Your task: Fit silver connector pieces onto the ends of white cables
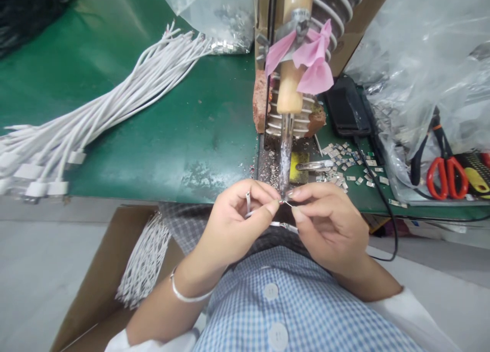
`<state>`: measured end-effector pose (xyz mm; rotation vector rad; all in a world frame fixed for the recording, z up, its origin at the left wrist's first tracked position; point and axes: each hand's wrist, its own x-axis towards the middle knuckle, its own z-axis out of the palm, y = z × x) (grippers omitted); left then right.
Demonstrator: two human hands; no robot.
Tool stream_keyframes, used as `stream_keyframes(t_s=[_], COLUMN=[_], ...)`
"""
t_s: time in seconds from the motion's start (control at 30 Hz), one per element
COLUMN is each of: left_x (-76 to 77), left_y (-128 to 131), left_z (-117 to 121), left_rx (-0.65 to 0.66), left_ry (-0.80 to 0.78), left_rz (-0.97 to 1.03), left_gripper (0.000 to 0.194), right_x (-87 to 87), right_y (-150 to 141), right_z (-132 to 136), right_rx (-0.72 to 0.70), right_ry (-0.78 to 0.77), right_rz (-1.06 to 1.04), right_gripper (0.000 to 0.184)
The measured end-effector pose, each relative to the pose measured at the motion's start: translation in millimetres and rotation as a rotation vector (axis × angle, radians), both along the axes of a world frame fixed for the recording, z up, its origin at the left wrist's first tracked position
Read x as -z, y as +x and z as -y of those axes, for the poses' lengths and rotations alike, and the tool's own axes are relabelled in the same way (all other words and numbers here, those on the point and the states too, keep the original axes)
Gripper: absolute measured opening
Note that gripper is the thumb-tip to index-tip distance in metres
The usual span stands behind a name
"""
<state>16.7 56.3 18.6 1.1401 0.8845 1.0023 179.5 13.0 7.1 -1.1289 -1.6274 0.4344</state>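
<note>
My left hand (241, 219) is closed, thumb and index finger pinching a white cable (274, 224). A short length of the cable sticks up between its fingers, and another part runs below the fingertips towards my right hand. My right hand (331, 227) is closed too, with a thin silvery wire (288, 204) at its fingertips, likely solder wire. Both sets of fingertips meet just under the tip of a wooden-handled soldering iron (290, 91), which points down from its mount. Exactly what sits at the tip is too small to make out.
A bundle of white cables (126, 99) lies on the green table (164, 153). Small circuit boards (344, 160) are scattered at right, near a yellow sponge (298, 167), a black phone (347, 107) and red-handled scissors (447, 178). A cardboard box (95, 270) holds more cables below.
</note>
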Motion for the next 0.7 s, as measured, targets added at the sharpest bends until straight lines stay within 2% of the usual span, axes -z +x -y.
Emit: stream_keyframes(t_s=[0.7], left_x=[0.0], left_y=[-2.6], left_z=[1.8], left_rx=[0.066], left_ry=[0.019], left_rz=[-0.012], left_gripper=[0.019], right_x=[0.5], right_y=[0.7], right_z=[5.3], right_rx=[-0.018], right_ry=[0.031], right_rz=[0.023], right_gripper=[0.022])
